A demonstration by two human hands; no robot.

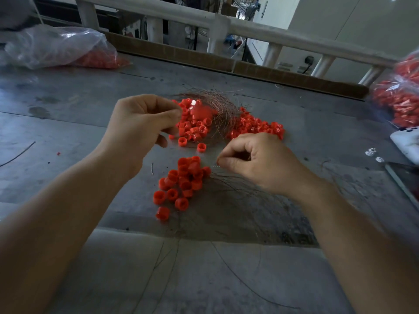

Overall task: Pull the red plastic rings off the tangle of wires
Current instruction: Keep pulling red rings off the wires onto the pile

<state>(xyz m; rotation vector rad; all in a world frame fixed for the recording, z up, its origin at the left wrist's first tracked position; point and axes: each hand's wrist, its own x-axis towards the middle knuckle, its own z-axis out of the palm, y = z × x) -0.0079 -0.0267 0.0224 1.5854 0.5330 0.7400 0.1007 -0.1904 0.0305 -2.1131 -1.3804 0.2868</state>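
Small red plastic rings lie in loose heaps on the grey table. One heap is near, between the forearms. Two far heaps flank the tangle of thin coppery wires.

The right hand presses thumb and forefinger together on a dark wire strand just beside the near heap. The left hand is raised with its fingers curled and thumb against forefinger. Whether it pinches a strand cannot be told, since the wire there is too fine and the red behind it is blurred.

The rings are probably light, rigid and smooth, so they should slide freely and scatter easily. The wires look springy and prone to snagging. It seems best to hold a strand close to a ring, grip the ring by its outer wall, and pull along the strand.

A clear plastic bag of red pieces lies at far left.
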